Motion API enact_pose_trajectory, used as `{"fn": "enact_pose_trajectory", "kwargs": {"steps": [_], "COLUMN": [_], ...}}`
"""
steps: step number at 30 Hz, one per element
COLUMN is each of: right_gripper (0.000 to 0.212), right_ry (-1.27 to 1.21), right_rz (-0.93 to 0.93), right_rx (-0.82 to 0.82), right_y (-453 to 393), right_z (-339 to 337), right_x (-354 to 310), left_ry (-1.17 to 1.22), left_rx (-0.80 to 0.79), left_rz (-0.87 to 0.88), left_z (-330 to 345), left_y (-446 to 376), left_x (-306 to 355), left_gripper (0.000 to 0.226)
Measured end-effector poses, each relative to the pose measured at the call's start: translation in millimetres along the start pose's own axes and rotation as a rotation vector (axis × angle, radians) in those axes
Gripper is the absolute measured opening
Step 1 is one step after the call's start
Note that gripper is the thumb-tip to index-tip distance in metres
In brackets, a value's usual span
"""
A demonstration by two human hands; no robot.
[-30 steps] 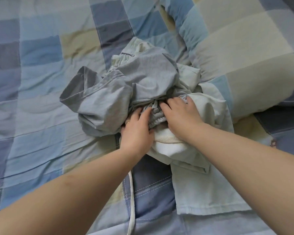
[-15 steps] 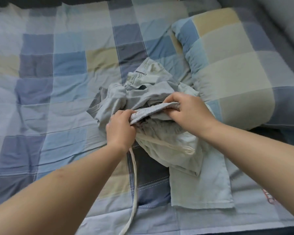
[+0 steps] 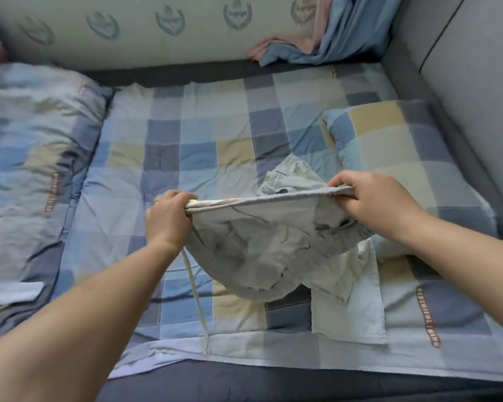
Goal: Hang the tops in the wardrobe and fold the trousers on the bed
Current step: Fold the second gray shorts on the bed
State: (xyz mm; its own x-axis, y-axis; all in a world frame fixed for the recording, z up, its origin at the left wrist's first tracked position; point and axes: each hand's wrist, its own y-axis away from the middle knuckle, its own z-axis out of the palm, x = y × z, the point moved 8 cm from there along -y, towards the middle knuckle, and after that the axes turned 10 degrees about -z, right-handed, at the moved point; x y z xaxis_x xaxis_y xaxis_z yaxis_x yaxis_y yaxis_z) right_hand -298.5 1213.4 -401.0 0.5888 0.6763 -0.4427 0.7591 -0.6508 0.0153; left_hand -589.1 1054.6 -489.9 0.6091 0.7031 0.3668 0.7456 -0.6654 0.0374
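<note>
Both hands (image 3: 169, 216) (image 3: 375, 203) grip crumpled grey trousers (image 3: 262, 245) by the ribbed waistband (image 3: 262, 199).

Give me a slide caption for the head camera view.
Both hands, left and right, stretch the grey trousers by the waistband above the checked bed.

We note a checked quilt (image 3: 204, 146) in blue, grey and beige. Left of the quilt lies 1 matching pillow (image 3: 32, 146), right of it 1 more (image 3: 404, 149). Behind it stands a pale crested headboard (image 3: 134, 33), with pink-and-blue fabric (image 3: 317, 44) draped there. Right: grey padded panel (image 3: 482, 82).
</note>
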Motion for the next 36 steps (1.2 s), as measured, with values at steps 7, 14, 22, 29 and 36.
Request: {"fn": "enact_pose_trajectory", "kwargs": {"steps": [7,14,22,29,36], "right_gripper": [0.029,0.042,0.023,0.023,0.017], "right_ry": [-0.017,-0.001,-0.448,-0.774,0.263], "right_rz": [0.071,0.197,0.448,0.600,0.449], "right_rx": [-0.006,-0.057,-0.128,-0.007,-0.082], "right_y": [4.9,6.6,23.9,41.2,38.6], "right_z": [-40.2,-37.4,5.5,31.9,19.6], "right_x": [-51.7,-113.2,-192.2,-261.7,-280.2], "left_ry": [-0.124,0.534,1.087,0.772,-0.333], "left_rx": [-0.101,-0.173,-0.209,-0.280,-0.079], "left_rz": [-0.164,-0.805,-0.821,-0.507,0.066], "left_z": [-76.0,-141.4,-214.4,-308.7,-354.3], "left_y": [23.0,61.2,72.3,48.9,27.1], "left_x": [-93.3,-219.6,-284.2,-349.2,-369.3], "left_gripper": [0.054,0.032,0.047,0.037,0.029]}}
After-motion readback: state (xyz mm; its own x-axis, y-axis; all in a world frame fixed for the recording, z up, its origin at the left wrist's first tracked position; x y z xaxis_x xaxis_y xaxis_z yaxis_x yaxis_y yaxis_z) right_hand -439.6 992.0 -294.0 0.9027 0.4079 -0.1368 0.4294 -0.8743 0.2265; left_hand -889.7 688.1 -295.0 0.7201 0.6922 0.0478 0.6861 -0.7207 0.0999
